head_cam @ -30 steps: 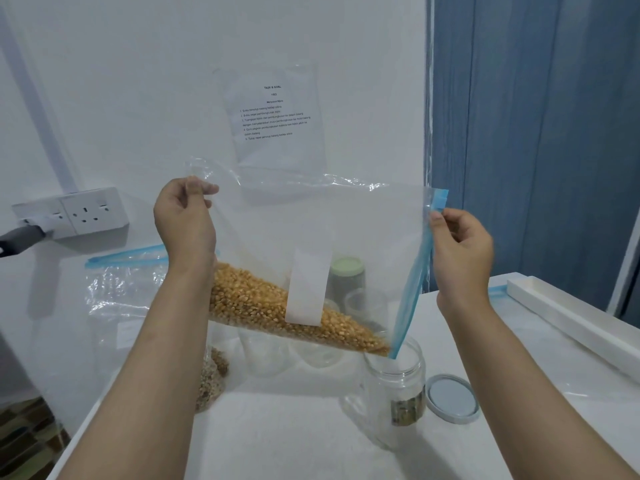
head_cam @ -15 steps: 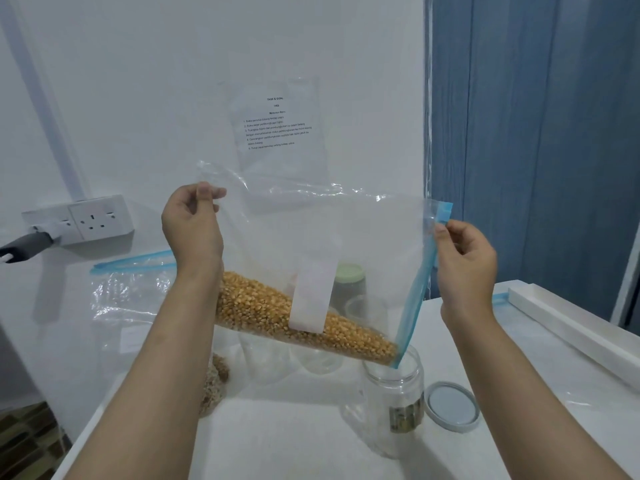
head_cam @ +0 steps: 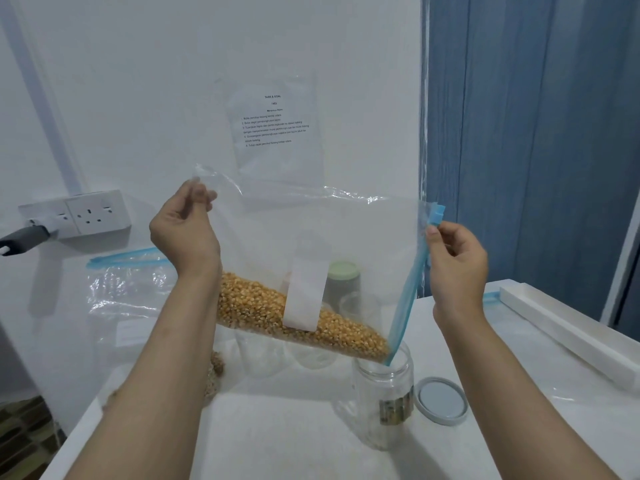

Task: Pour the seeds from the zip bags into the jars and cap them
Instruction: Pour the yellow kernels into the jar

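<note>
Bag corner now seated in jar mouth
Both hands, left hand (head_cam: 185, 233) and right hand (head_cam: 457, 261), pinch the zip bag (head_cam: 311, 237); its 5 o'clock corner has dropped into the jar (head_cam: 381, 400). Pouring can start.

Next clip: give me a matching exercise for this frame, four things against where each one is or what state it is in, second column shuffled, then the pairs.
Things:
1. zip bag
2. open jar
3. grey lid
4. green-capped jar

Places or states:
A. lying flat on the table, right of the open jar
B. held up tilted by the left hand and right hand, yellow seeds at its lower edge
C. at the back, seen through the bag
D. upright and uncapped, below the bag's lower corner

Pairs: 1-B, 2-D, 3-A, 4-C
</note>
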The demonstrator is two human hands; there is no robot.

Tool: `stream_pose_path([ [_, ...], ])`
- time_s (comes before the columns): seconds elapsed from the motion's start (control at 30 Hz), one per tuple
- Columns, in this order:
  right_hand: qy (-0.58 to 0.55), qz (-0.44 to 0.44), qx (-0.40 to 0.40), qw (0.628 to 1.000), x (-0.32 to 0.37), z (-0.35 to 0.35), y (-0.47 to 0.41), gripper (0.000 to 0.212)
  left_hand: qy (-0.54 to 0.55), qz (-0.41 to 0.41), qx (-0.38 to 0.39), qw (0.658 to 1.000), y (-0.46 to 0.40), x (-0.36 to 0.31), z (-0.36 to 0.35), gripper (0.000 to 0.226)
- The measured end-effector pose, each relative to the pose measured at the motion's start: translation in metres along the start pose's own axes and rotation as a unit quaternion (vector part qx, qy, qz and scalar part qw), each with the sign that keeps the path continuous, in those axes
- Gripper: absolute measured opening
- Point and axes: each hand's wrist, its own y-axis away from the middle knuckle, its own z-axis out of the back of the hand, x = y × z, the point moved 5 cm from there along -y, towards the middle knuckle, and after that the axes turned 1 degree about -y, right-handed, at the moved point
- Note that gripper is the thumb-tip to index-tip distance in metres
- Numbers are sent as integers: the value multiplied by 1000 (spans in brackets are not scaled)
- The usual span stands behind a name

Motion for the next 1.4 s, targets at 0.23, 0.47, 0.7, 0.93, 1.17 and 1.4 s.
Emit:
stream_pose_path([
  [0.23, 1, 3, 0, 1000, 1, 2, 1, 16, 7, -14, 1, 1000, 2, 1, 0, 27],
  [0.47, 8, 4, 0, 1000, -1, 2, 0, 12, 10, -18, -7, 1000, 2, 2, -2, 27],
  [0.7, -3, -1, -7, 1000, -4, 3, -1, 14, 22, -35, -2, 999, 1, -1, -6, 23],
  [0.93, -14, -8, -9, 1000, -9, 3, -4, 16, 26, -41, 5, 999, 0, -3, -11, 25],
  [1.17, -22, -15, -7, 1000, -11, 4, -7, 15, 30, -42, 12, 999, -3, -6, -15, 25],
  [1.4, -16, -17, -9, 1000, -12, 6, -8, 15, 27, -43, 21, 999, -4, -8, -18, 21],
])
